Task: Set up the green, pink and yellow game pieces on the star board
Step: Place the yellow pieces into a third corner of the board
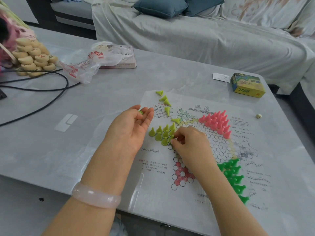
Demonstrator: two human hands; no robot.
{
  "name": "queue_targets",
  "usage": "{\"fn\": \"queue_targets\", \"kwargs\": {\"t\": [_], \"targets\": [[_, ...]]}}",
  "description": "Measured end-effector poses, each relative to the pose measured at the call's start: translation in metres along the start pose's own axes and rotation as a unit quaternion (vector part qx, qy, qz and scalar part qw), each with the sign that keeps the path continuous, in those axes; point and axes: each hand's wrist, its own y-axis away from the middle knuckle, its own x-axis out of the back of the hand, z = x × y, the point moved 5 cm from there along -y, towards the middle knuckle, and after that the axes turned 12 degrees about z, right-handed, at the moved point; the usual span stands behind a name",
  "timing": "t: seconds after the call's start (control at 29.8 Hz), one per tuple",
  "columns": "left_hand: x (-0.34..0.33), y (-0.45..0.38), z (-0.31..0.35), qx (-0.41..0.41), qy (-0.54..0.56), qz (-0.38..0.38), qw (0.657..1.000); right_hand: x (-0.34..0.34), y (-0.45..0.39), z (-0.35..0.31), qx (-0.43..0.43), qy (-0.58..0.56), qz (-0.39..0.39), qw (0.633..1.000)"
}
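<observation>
Filling one point of the white paper star board (196, 193) on the pale grey table (119, 92) with yellow-green pieces.

Upright pink plastic cone pieces (217, 122) pack the far point, dark green ones (234, 176) the near-right point, standing yellow-green ones (162, 132) the left point, with loose ones (164, 99) lying toppled beyond. The left hand (131, 130), palm up, curls its fingers round one yellow-green piece (140, 112); the right hand (190, 143) pinches another (171, 138) at the cluster's edge.
</observation>
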Motion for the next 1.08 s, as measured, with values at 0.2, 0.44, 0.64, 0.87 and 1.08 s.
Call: {"fn": "queue_targets", "kwargs": {"t": [0.2, 0.44, 0.64, 0.87, 1.08], "targets": [[-0.002, 0.002, -0.001, -0.007, -0.013, -0.010, 1.000, 0.004, 0.002, 0.000, 0.009, -0.029, 0.012, 0.999], [-0.010, 0.009, -0.008, -0.059, -0.183, -0.093, 0.977, 0.037, -0.002, -0.011, -0.027, -0.262, 0.094, 0.960], [-0.018, 0.023, -0.022, -0.090, -0.328, -0.179, 0.923, 0.042, -0.003, -0.013, -0.060, -0.351, 0.082, 0.931], [-0.019, 0.021, -0.026, -0.140, -0.424, -0.190, 0.874, 0.041, -0.004, -0.007, -0.061, -0.356, 0.067, 0.930], [-0.018, 0.021, -0.025, -0.163, -0.492, -0.223, 0.825, 0.039, -0.003, -0.007, -0.045, -0.347, 0.015, 0.937]]}}
